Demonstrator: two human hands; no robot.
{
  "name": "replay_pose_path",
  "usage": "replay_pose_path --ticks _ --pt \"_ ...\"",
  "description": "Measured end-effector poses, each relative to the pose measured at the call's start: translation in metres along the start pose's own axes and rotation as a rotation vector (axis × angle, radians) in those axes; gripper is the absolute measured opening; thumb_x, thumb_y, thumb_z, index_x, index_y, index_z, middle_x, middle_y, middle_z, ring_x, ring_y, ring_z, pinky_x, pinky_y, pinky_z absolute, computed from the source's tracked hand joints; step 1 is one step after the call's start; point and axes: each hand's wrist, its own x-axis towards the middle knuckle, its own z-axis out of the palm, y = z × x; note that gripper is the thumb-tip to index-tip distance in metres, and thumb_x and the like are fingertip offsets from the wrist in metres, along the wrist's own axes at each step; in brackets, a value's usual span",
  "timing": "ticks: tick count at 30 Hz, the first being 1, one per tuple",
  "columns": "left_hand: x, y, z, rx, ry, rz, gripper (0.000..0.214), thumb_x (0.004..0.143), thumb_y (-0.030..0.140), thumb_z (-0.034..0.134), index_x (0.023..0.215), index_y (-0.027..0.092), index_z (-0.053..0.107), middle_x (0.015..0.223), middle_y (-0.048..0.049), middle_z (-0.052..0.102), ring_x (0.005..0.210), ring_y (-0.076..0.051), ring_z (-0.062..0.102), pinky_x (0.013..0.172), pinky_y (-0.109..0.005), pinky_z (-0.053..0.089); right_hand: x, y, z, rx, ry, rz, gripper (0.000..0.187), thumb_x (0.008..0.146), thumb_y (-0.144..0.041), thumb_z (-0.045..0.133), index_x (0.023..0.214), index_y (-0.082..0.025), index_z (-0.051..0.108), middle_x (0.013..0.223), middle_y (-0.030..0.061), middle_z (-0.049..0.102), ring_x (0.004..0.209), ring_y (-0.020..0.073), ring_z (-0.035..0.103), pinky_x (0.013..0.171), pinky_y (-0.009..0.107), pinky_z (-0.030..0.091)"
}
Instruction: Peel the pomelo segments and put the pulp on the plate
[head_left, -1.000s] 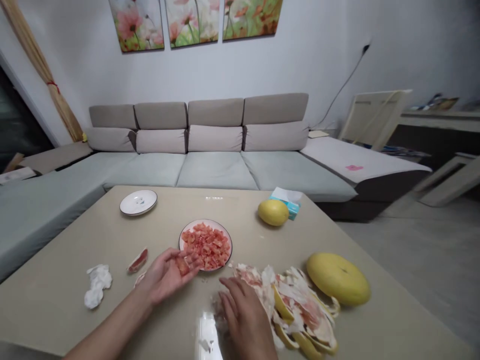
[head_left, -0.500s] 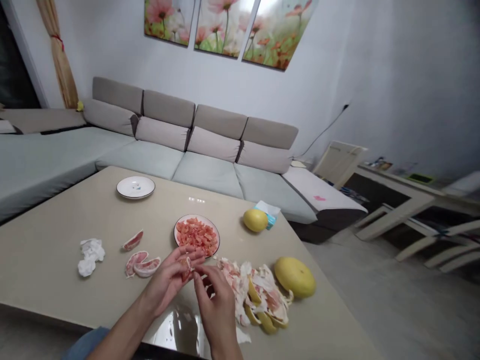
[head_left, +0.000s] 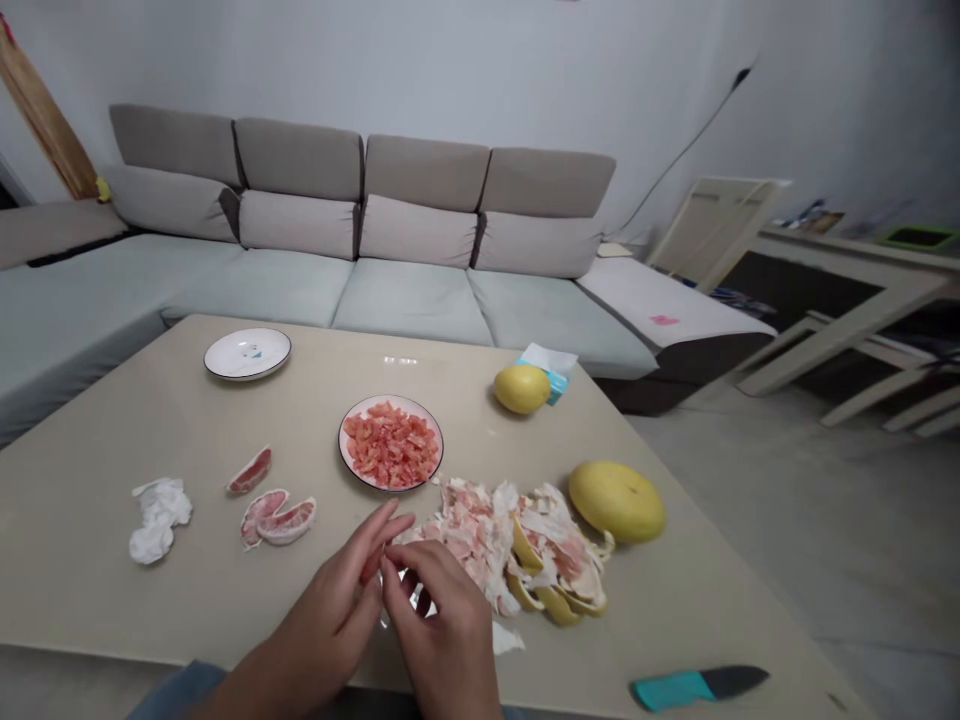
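Pink-red pulp lies in small, ragged chunks on a plate.

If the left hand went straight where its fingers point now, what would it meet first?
The left hand would probably meet the plate of red fruit pieces, though the hand's height above the table is unclear.

A grey sofa stands along the pale wall, a tan curtain far left, a whitish chair to the right.
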Motion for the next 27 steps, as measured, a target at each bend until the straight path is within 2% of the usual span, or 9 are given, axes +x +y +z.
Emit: replay_pose_path --ticks 4,8,12,15,18,22,27 --pt "0.0 -0.006 -0.001 0.084 -0.004 0.051 0.05 0.088 0.022 0.058 0.137 0.029 0.051 0.145 -0.0044 0.05 0.136 -0.027 0.04 0.116 -0.036 0.023 0.0 0.007 0.002 0.001 -0.036 0.012 0.017 0.085 -0.012 0.051 0.085 -0.019 0.066 0.076 0.0034 0.066 0.062 0.0143 0.06 0.055 0.024 0.047" --pt "0.003 -0.018 0.0 0.062 -0.048 0.027 0.05 0.087 0.022 0.058 0.137 0.028 0.051 0.145 -0.0041 0.048 0.136 -0.027 0.04 0.117 -0.039 0.023 0.002 0.018 0.001 0.04 -0.071 0.094 0.015 0.078 -0.009 0.052 0.073 -0.019 0.062 0.068 0.0013 0.06 0.058 0.0133 0.055 0.05 0.022 0.043" --pt "0.006 -0.024 0.001 0.009 0.044 -0.062 0.052 0.082 0.023 0.065 0.133 0.028 0.056 0.136 -0.0082 0.058 0.128 -0.029 0.049 0.112 -0.039 0.032 0.002 0.023 0.001 0.074 -0.035 0.141 0.014 0.076 -0.009 0.053 0.069 -0.019 0.059 0.064 -0.0007 0.057 0.052 0.0116 0.051 0.046 0.02 0.04" --pt "0.01 -0.02 0.001 0.053 0.121 -0.13 0.042 0.079 0.027 0.069 0.12 0.029 0.065 0.126 -0.0087 0.062 0.116 -0.029 0.057 0.097 -0.035 0.047 0.001 0.024 0.001 0.126 -0.002 0.157 0.011 0.074 -0.01 0.055 0.07 -0.019 0.06 0.065 -0.0006 0.058 0.051 0.0112 0.051 0.045 0.02 0.041" --pt "0.015 -0.017 0.0 0.073 0.119 -0.13 0.022 0.074 0.028 0.074 0.096 0.024 0.073 0.107 -0.0085 0.067 0.102 -0.026 0.061 0.085 -0.03 0.052 0.0 0.024 0.002 0.203 0.013 0.192 0.01 0.074 -0.011 0.057 0.069 -0.019 0.06 0.066 -0.0003 0.059 0.053 0.0114 0.052 0.046 0.019 0.041" --pt "0.02 -0.015 -0.003 -0.136 0.087 -0.235 0.02 0.069 0.031 0.079 0.082 0.019 0.071 0.077 -0.0042 0.067 0.075 -0.019 0.062 0.071 -0.028 0.052 -0.001 0.028 0.005 0.345 0.033 0.27 0.01 0.076 -0.017 0.059 0.066 -0.019 0.06 0.066 -0.0006 0.057 0.055 0.0116 0.052 0.048 0.019 0.041" --pt "0.017 -0.012 -0.007 -0.358 0.045 -0.369 0.024 0.07 0.031 0.079 0.085 0.015 0.07 0.076 -0.0036 0.066 0.073 -0.016 0.062 0.074 -0.03 0.052 -0.002 0.032 0.003 0.672 -0.04 0.512 0.018 0.078 -0.032 0.065 0.067 -0.018 0.059 0.06 -0.0034 0.053 0.048 0.009 0.045 0.046 0.019 0.037"
